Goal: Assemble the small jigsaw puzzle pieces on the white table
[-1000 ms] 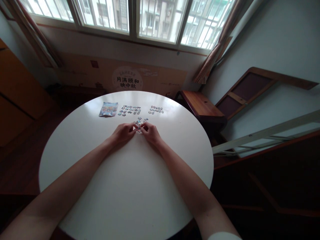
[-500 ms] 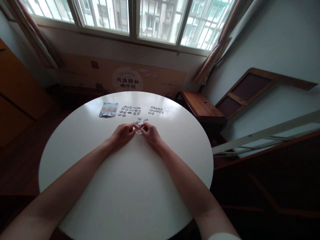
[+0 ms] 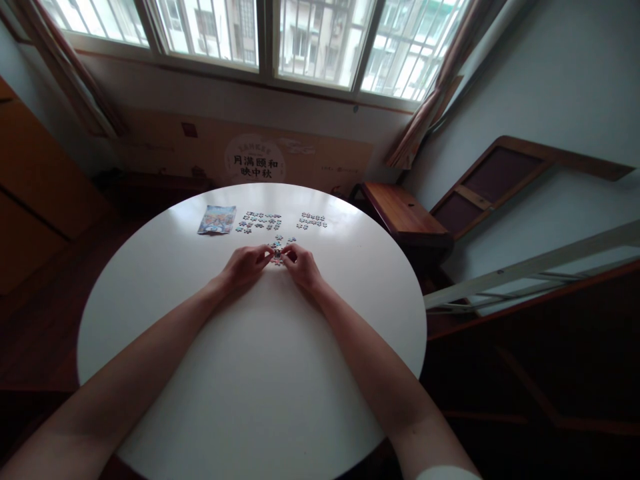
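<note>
Small jigsaw puzzle pieces (image 3: 278, 261) lie in a cluster between my two hands on the white round table (image 3: 245, 373). From the left, my left hand (image 3: 249, 265) reaches in, thumb and forefinger pinched together at the cluster's edge. Opposite it, my right hand (image 3: 301, 265) has its fingers curled and pinched at the same pieces. Fingertips hide part of the cluster, so exactly which piece each hand grips is too small to tell. A few loose pieces (image 3: 291, 239) lie just beyond the fingers.
Farther back, rows of puzzle pieces (image 3: 260, 220) sit left of centre, with another group (image 3: 313, 220) to the right. A colourful picture sheet or packet (image 3: 217, 219) lies at the back left. Beyond the table's right edge stands a wooden stool or bench (image 3: 400, 208).
Both hands stay at the cluster with only slight finger shifts; the right fingertips have lifted a little. The other pieces and the picture sheet have not moved.
</note>
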`<action>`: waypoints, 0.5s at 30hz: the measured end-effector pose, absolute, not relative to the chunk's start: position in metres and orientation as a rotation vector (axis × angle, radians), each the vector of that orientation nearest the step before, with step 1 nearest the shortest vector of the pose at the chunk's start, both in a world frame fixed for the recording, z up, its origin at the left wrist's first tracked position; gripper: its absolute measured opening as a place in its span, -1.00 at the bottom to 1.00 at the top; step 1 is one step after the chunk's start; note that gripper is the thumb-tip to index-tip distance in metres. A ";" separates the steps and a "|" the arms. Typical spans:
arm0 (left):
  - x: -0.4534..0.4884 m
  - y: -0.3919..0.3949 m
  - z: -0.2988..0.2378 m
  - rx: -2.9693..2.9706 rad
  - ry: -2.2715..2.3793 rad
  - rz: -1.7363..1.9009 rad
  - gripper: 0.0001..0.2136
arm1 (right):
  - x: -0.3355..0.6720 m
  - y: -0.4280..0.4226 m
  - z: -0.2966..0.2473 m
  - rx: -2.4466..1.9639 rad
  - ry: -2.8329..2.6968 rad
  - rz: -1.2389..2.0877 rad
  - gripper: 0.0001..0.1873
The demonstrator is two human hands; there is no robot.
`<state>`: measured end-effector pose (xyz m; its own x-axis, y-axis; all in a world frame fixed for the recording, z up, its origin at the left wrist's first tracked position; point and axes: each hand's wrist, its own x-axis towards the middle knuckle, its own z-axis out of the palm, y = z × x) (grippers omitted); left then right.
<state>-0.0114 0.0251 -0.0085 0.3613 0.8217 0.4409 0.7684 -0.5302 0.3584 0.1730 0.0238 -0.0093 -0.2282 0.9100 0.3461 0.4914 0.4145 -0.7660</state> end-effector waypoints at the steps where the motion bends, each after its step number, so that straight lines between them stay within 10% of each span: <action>1: -0.012 0.025 -0.009 2.515 1.473 0.902 -0.76 | 0.173 0.024 -0.009 -1.196 -1.865 0.661 -0.85; 15: -0.012 0.027 -0.011 2.525 1.488 0.932 -0.76 | 0.173 0.026 -0.011 -1.153 -1.838 0.679 -0.88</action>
